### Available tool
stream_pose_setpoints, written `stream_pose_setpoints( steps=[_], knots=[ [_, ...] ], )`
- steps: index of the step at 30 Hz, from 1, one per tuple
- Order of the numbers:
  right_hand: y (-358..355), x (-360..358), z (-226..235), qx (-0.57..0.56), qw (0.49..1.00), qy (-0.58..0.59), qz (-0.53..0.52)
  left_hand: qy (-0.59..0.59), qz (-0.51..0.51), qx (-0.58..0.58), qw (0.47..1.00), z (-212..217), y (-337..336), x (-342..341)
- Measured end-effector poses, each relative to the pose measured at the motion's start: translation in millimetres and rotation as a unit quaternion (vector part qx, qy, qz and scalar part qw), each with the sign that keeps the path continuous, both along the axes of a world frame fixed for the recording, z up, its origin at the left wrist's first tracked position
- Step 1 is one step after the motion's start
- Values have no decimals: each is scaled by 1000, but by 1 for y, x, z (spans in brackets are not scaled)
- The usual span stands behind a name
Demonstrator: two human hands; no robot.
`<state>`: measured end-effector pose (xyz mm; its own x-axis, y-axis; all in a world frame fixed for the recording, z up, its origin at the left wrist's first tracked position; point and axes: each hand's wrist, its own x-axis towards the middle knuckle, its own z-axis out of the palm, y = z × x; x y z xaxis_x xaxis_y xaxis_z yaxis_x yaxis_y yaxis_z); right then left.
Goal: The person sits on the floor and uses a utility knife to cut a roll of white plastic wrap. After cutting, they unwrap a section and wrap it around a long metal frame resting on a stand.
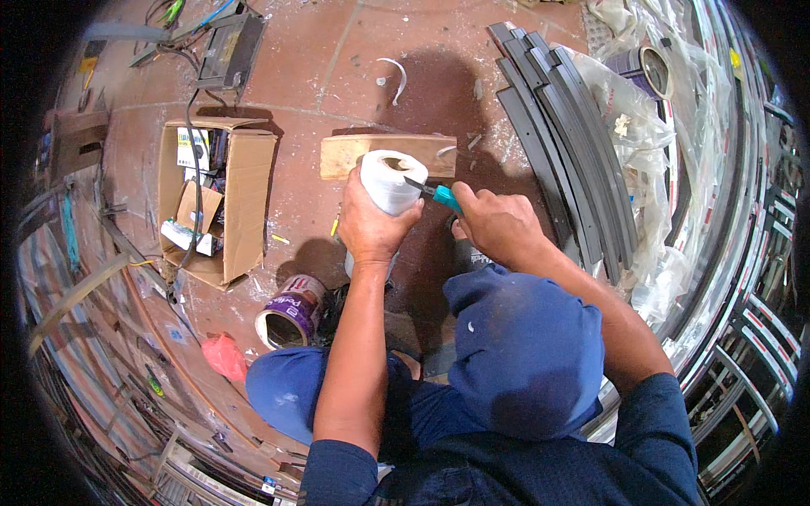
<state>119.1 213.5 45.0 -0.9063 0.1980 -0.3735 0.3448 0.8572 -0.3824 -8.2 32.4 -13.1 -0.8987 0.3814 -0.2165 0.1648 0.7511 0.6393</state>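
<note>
A white roll (390, 196), which looks like wrapped plastic film, stands before me with its hollow core facing up. My left hand (371, 221) is closed around its near left side, thumb on the right. In my right hand (501, 221) is a teal-handled knife (445, 197). Its thin dark blade points left and meets the roll's upper right edge; how deep the tip goes cannot be seen. Just beyond the roll, a wooden board (337, 158) lies on the tiled floor, partly covered by the roll.
An open cardboard box (251, 207) with packages stands left, below a grey metal device (229, 52) with cables. A purple-labelled can (297, 310) lies by my left knee. Several dark curved strips (561, 139) are stacked right, beside plastic sheeting (666, 202) and another can (643, 72).
</note>
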Motion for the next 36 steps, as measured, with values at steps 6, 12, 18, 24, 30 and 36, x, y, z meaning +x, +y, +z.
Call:
stream_pose_setpoints(
  steps=[6,12,18,24,30,36],
  knots=[
    [1,-3,1,-13,999,-47,6,8,5,12,1000,-6,-4,3],
    [-3,-11,-1,15,999,-52,-8,18,-5,1,1000,-1,2,4],
    [-3,-4,0,2,1000,-20,-9,30,-11,23,999,-3,-2,1],
    [-2,-12,0,-13,997,-71,-32,26,2,-14,1000,-4,0,2],
    [0,-9,-3,23,999,-43,-16,7,18,8,1000,4,6,3],
    [0,-13,0,-8,995,-90,-33,4,8,-29,1000,6,3,1]
  ],
)
